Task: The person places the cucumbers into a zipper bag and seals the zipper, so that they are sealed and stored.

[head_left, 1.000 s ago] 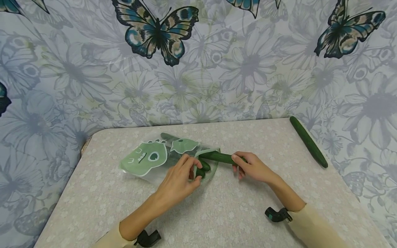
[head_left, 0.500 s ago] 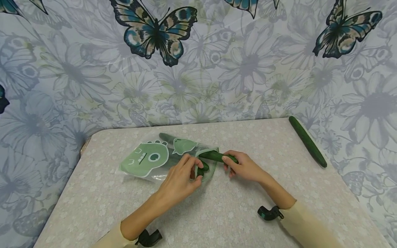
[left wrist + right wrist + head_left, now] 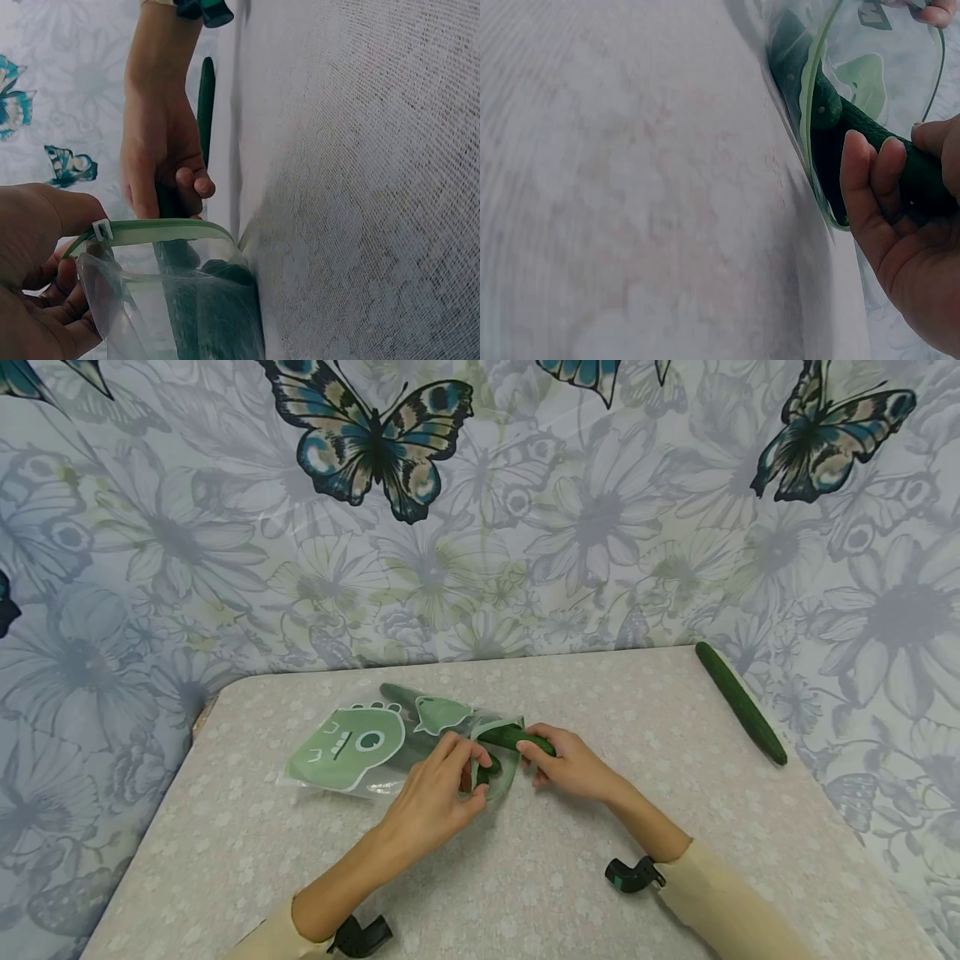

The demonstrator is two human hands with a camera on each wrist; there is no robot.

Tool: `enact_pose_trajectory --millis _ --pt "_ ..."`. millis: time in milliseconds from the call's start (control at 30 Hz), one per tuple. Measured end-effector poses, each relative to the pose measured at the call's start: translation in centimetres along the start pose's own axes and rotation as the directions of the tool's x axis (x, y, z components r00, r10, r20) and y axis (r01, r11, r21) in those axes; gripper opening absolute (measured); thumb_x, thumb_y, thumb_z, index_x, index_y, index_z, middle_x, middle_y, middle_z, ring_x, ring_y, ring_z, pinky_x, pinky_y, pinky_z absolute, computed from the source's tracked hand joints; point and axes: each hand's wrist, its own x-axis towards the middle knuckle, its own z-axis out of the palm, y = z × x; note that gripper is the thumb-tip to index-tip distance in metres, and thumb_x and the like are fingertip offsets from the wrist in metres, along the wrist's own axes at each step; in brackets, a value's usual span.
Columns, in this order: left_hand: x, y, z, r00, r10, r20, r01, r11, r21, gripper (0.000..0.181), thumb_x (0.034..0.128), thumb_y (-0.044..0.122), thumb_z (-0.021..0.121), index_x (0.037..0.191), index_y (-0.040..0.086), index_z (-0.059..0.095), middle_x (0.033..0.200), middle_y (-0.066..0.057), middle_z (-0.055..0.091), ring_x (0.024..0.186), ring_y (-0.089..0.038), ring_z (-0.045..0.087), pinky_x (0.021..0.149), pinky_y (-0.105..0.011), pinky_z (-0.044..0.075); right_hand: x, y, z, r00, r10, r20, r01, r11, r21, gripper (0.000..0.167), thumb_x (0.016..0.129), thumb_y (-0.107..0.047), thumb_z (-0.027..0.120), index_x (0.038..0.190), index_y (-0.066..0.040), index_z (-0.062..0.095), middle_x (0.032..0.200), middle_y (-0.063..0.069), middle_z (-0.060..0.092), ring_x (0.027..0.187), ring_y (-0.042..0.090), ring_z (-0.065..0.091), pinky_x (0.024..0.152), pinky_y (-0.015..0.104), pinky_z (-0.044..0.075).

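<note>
A clear zip bag [image 3: 348,747] with a green cartoon print lies on the table, its mouth facing right. My left hand [image 3: 435,785] pinches the near edge of that mouth between thumb and fingers; the white slider shows beside the fingers in the left wrist view. Inside the bag lie cucumbers [image 3: 826,105], seen dimly through the plastic. My right hand [image 3: 570,764] grips the outer end of another cucumber [image 3: 506,737], whose far part is inside the bag. In the right wrist view this held cucumber [image 3: 926,180] passes between thumb and fingers into the opening.
One more cucumber [image 3: 741,703] lies along the table's right edge, near the back. The table [image 3: 570,877] has a pale floral cover and meets a butterfly-patterned cloth [image 3: 480,527] behind it. Black camera mounts [image 3: 633,875] sit at both wrists.
My right hand has moved left, sliding the held cucumber deeper into the bag. The left hand keeps its pinch on the bag's mouth, nearly still.
</note>
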Motion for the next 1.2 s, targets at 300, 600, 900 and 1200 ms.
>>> enact_pose_trajectory --millis 300,600,900,1200 --pt "-0.1 0.1 -0.1 1.000 0.001 -0.014 -0.001 1.000 -0.006 0.029 0.0918 0.008 0.081 0.113 0.018 0.063 0.104 0.004 0.053 0.075 -0.004 0.054 0.062 -0.018 0.044 1.2 -0.1 1.0 1.000 -0.022 -0.002 0.022 1.000 -0.002 0.037 0.114 -0.033 0.055 0.136 -0.004 0.063 0.107 0.022 0.073 0.071 0.034 0.073 0.068 0.037 0.063" --pt "-0.1 0.0 -0.2 1.000 0.021 -0.011 -0.021 1.000 -0.002 0.030 0.0917 0.005 0.080 0.113 0.016 0.063 0.105 0.001 0.054 0.076 -0.003 0.054 0.062 -0.017 0.046 2.1 -0.3 2.1 0.999 -0.037 -0.028 0.035 0.999 -0.042 0.034 0.114 -0.037 0.054 0.126 -0.007 0.067 0.094 0.017 0.073 0.063 0.027 0.070 0.067 0.030 0.059" --pt "-0.2 0.0 -0.2 1.000 0.017 -0.020 -0.018 1.000 -0.023 0.030 0.0915 0.006 0.081 0.114 0.016 0.064 0.105 0.002 0.055 0.076 -0.004 0.055 0.062 -0.017 0.046 2.3 -0.5 2.6 0.998 0.014 -0.063 -0.021 0.994 -0.103 0.039 0.112 -0.043 0.058 0.128 -0.009 0.068 0.084 0.011 0.073 0.062 0.023 0.072 0.066 0.031 0.059" --pt "-0.3 -0.1 0.0 0.999 0.007 -0.031 -0.008 0.999 -0.033 0.031 0.0904 0.007 0.081 0.113 0.017 0.063 0.103 0.004 0.053 0.076 -0.002 0.055 0.063 -0.018 0.046 0.4 -0.1 0.6 0.995 0.027 -0.092 -0.037 0.994 -0.105 0.038 0.104 -0.033 0.072 0.136 -0.013 0.068 0.086 0.002 0.063 0.066 0.010 0.048 0.063 0.024 0.044"
